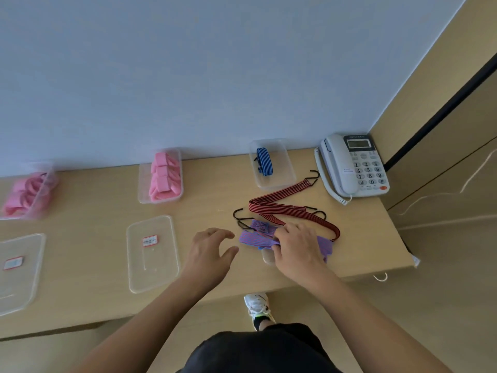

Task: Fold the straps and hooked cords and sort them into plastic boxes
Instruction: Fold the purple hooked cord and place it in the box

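A purple striped hooked cord (254, 236) lies folded near the table's front, with its black hooks (242, 218) sticking out to the left. My right hand (295, 244) presses down on it and grips its folds. My left hand (211, 247) hovers just left of it, fingers spread, holding nothing. A red-and-black hooked cord (285, 208) lies unfolded behind the purple one. A clear box (282, 180) at the back holds a folded blue cord (264, 161). Two more boxes hold pink straps (162, 176), one at centre back (141, 184), one at far left (45, 205).
Two clear lids with red-edged labels lie flat at the front, one in the middle (152, 253) and one at the left edge (18, 270). A grey desk telephone (352, 165) sits in the back right corner. The table's front edge (295, 284) runs just below my hands.
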Available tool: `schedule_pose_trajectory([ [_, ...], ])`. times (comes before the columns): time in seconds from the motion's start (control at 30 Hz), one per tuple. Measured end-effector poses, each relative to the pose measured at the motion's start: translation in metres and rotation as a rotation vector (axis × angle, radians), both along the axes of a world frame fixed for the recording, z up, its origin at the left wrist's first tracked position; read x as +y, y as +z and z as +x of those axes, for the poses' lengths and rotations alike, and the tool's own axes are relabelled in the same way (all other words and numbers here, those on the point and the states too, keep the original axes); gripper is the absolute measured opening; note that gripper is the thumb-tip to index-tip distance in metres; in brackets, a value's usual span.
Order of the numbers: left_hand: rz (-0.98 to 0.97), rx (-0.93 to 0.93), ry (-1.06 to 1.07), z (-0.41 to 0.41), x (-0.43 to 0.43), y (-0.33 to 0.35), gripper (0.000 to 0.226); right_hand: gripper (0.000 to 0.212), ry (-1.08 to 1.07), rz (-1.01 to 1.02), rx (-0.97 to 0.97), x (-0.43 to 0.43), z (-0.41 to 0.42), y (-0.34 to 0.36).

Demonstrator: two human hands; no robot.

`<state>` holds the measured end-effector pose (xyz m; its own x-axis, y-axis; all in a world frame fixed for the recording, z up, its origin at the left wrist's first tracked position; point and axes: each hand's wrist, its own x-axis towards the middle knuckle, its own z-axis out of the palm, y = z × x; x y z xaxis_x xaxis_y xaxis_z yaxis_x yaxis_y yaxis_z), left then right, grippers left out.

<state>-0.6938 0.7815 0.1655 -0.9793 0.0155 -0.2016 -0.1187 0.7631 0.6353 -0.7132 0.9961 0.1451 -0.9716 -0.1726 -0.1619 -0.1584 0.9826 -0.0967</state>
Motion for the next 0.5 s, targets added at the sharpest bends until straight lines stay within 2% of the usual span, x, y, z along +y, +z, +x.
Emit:
schedule_pose_trajectory([
  [0.23, -0.019, 0.017, -0.034, 0.013, -0.008, 0.005, 0.03, 0.042, -0.018, 0.123, -0.044, 0.002, 0.003, -0.001],
  [0.5, -0.028, -0.055, -0.055, 0.011, -0.006, -0.005, 0.03, 0.05, -0.007, 0.025, -0.116, 0.001, 0.0, -0.011],
])
